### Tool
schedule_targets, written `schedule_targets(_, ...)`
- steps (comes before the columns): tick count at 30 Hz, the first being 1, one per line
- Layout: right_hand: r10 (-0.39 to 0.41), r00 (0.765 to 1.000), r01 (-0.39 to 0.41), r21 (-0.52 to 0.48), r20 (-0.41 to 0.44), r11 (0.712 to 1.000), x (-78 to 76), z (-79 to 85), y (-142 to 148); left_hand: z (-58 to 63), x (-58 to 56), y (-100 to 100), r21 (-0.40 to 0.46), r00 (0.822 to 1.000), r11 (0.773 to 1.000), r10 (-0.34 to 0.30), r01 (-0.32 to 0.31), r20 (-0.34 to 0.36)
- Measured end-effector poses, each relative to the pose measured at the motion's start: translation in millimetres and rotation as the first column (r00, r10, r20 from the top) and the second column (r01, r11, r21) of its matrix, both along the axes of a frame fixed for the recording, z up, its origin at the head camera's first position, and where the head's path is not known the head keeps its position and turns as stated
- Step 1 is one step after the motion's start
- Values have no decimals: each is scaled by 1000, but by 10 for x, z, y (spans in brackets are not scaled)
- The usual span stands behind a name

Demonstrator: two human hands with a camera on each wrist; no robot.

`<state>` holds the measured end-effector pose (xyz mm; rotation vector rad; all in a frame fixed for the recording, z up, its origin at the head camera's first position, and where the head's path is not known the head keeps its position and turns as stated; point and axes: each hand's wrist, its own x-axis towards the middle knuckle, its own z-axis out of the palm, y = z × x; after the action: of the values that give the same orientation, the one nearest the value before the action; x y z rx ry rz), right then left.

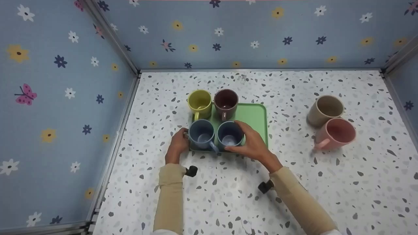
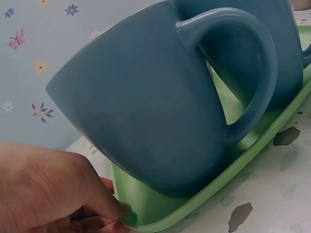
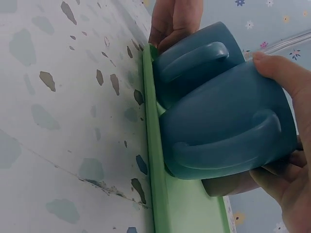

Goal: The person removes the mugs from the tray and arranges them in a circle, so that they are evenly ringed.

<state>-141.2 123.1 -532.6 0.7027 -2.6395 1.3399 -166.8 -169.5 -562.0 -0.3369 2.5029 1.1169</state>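
Note:
A light green tray [image 1: 252, 118] lies on the speckled table with several mugs on it. At its near left corner my left hand [image 1: 179, 142] pinches the rim, thumb on top, beside a blue mug [image 2: 141, 97] whose handle points to the front right. My right hand [image 1: 252, 141] grips a second blue mug [image 3: 218, 121] around its rim and side. This mug stands on the tray right of the first. Behind them are a yellow mug [image 1: 200, 99] and a dark maroon mug [image 1: 226, 98], handles toward me. In the head view the gripped mug's handle is hidden.
Off to the right stand a beige mug [image 1: 325, 109] and a pink mug [image 1: 338, 133], close together on the table. Flower-patterned blue panels [image 1: 235, 36] wall the table at the back and sides.

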Motion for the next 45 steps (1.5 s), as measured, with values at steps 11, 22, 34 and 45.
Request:
schedule_targets(11,-116,993,118,-62,30,991,78,176,145,-9,-3,-1,-5,1000,1000,-2,2,-5)
schedule_targets(22,-347,931,357,-83,113,930,125,287,448,9,9,-5,-3,999,1000,-20,20,-41)
schedule_targets(34,-513,846,526,-65,146,848,191,241,680,24,9,11,36,1000,999,6,-5,-7)
schedule_targets(45,-663,729,674,-11,168,739,221,216,916,12,10,-5,52,999,999,11,-8,-49)
